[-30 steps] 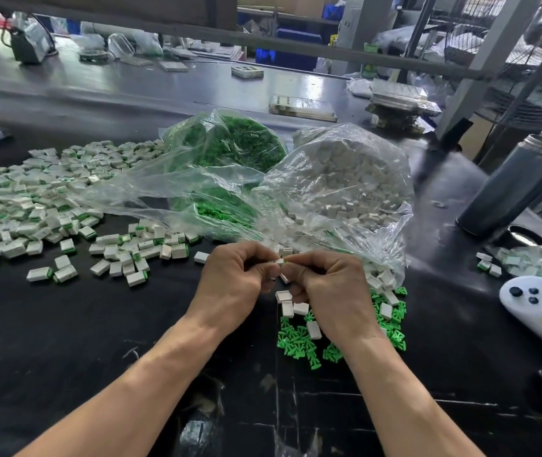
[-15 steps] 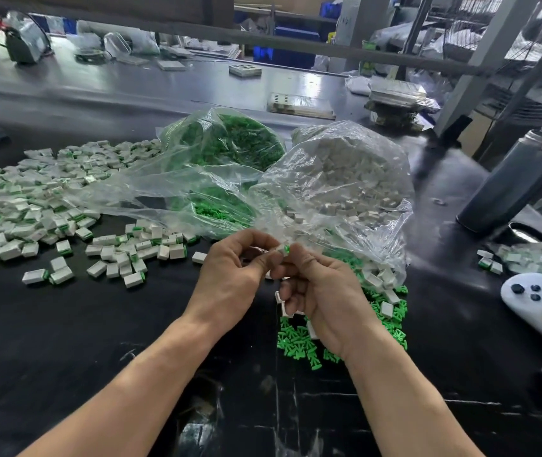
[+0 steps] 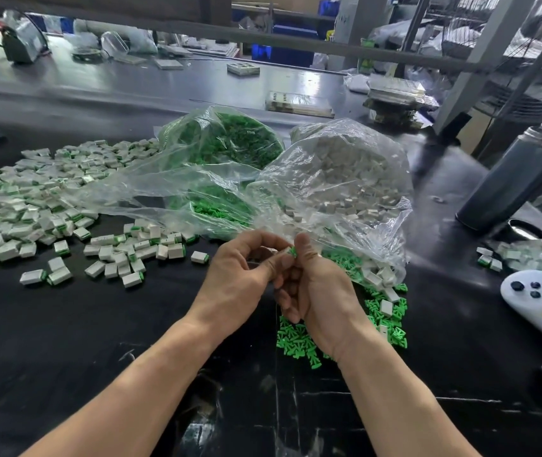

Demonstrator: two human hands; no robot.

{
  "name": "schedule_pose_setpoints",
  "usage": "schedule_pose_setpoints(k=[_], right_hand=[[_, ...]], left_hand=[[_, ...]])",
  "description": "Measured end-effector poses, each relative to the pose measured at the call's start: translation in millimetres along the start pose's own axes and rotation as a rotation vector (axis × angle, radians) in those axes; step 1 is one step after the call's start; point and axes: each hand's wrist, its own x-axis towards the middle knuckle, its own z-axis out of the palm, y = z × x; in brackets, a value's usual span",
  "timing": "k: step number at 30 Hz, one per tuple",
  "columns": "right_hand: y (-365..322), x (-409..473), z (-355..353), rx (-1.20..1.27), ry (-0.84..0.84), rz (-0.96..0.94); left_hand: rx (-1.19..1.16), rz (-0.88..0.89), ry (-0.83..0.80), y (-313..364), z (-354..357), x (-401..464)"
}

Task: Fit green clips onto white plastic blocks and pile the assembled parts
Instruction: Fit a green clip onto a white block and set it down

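Both hands meet above the black worktop (image 3: pixel 65 341), left hand (image 3: pixel 240 278) and right hand (image 3: pixel 322 298) touching, fingers of each curled in a pinch on one small white plastic block with a green clip (image 3: pixel 291 251) at its end, held just in front of the clear plastic bag of white blocks (image 3: pixel 345 179). Clear bag of green clips (image 3: pixel 226 140) sits behind it to the left, loose green clips (image 3: pixel 299 344) lie under the right wrist, and the spread pile of assembled white-and-green parts (image 3: pixel 32 206) fills the left side. Bare black surface lies between pile and forearms; dark grey cylindrical flask (image 3: pixel 513 183) and white handheld controller (image 3: pixel 539 298) crowd the right edge
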Motion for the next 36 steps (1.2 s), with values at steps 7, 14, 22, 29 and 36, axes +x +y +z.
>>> schedule_pose_setpoints(k=[7, 14, 22, 29, 36], right_hand=[[3, 0, 2, -0.137, 0.033, -0.006], [-1, 1, 6, -0.128, 0.124, 0.039], [-1, 3, 11, -0.052, 0.211, 0.031], [5, 6, 8, -0.074, 0.230, 0.030], [5, 5, 10, -0.004, 0.217, 0.007]], left_hand=[[-0.010, -0.009, -0.021, 3, 3, -2], [-0.008, -0.017, -0.033, 7, 7, -3], [-0.029, -0.036, -0.021, 10, 12, -3], [-0.017, -0.041, -0.009, 12, 14, -5], [0.023, -0.040, 0.016, 11, 15, -4]])
